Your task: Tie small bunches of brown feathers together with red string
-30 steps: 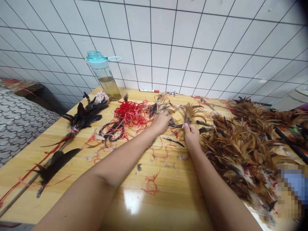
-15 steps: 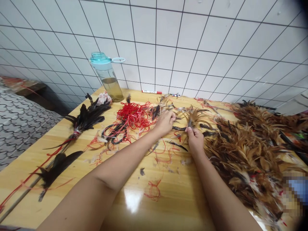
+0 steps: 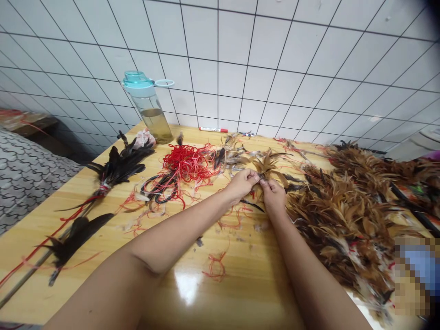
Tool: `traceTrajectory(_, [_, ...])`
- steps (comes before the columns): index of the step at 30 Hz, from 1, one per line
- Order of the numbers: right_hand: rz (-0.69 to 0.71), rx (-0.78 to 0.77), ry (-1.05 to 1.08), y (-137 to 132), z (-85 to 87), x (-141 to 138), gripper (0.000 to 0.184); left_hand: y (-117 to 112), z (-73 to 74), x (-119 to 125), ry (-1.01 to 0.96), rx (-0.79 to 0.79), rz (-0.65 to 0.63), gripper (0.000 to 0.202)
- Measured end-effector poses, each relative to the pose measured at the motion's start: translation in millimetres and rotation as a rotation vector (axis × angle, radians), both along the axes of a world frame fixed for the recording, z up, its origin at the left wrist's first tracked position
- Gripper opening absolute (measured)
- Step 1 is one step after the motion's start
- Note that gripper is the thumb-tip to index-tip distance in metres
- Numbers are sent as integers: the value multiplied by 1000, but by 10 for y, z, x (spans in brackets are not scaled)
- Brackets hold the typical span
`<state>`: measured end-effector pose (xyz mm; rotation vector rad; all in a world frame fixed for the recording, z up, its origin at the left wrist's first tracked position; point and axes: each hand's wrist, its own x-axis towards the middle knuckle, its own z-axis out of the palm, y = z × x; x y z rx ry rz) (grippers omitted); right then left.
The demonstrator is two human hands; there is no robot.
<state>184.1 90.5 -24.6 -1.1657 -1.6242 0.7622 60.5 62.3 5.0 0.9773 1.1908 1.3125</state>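
My right hand (image 3: 275, 195) pinches the base of a small bunch of brown feathers (image 3: 268, 162), whose tips fan out upward and away from me. Right against it, my left hand (image 3: 244, 183) is closed at the same base, its thumb and forefinger touching the bunch. The dark strip that ran from the left hand to the bunch is now hidden by the fingers. Just left of the hands lies a tangle of red string (image 3: 189, 162), with black cord loops (image 3: 161, 188) beside it. Loose feathers (image 3: 233, 158) lie beyond my left hand.
A large heap of brown feathers (image 3: 340, 211) covers the table's right side. On the left lies a stick (image 3: 34, 275) with black feathers (image 3: 118, 167) tied on. A water bottle (image 3: 153, 112) and a red-capped marker (image 3: 213, 129) are by the tiled wall.
My left hand has moved right and toward me, from the stretched dark strip to the base of the feather bunch. Both hands now meet. The view has shifted slightly.
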Motion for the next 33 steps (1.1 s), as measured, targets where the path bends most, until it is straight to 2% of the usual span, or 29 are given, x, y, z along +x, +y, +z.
traceTrajectory(9, [-51,-21,52,1,-39,-13,41,12,-60,22,-143,45,4,15])
traceTrajectory(15, [78,-86,113,51,-108,-8,35,11,-59,14,-202,23,14,17])
traceTrajectory(20, [64,-112,115,74,-187,-8,31,20,-36,-30,-311,-41,-73,23])
traceTrajectory(24, [95,-91,94,65,-208,-15,30,48,-48,-83,-344,-15,-135,29])
traceTrajectory(29, [104,-75,20,26,-128,-3,32,89,-40,-126,-205,15,-194,24])
traceTrajectory(31, [127,-85,14,14,-100,7,34,128,-3,-202,-64,60,-105,16])
traceTrajectory(33, [129,-109,34,11,-93,15,35,183,38,-351,138,138,74,11])
